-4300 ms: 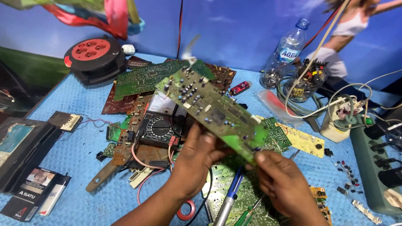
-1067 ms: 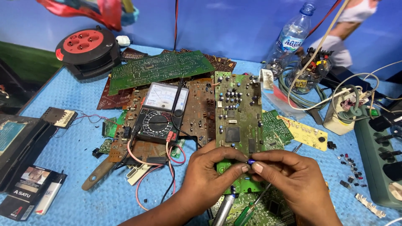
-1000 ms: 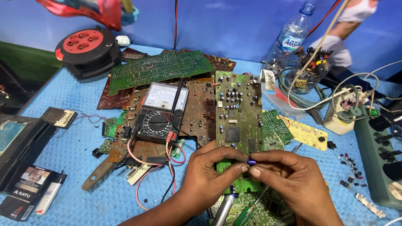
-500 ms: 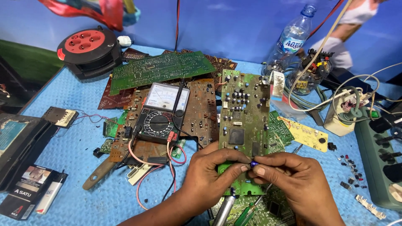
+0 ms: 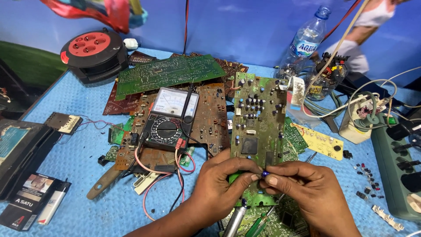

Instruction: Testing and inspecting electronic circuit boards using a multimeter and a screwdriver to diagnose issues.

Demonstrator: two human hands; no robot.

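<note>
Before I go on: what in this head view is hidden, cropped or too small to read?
- Small blue part: too tiny to identify, pinched between the left hand and right hand.
- Green circuit board: its lower edge is covered by both hands.
- Tool handles: cut off by the bottom edge, tips under the board.
- Loose components on the blue mat: too small to tell apart.

An electronics repair workshop: the blue bench (image 5: pixel 79 114) is strewn with bare circuit boards (image 5: pixel 169 73), an analogue multimeter (image 5: pixel 169 118) with leads at the middle, loose components (image 5: pixel 366 180) near right, and a power strip (image 5: pixel 397 175) at far right.
</note>
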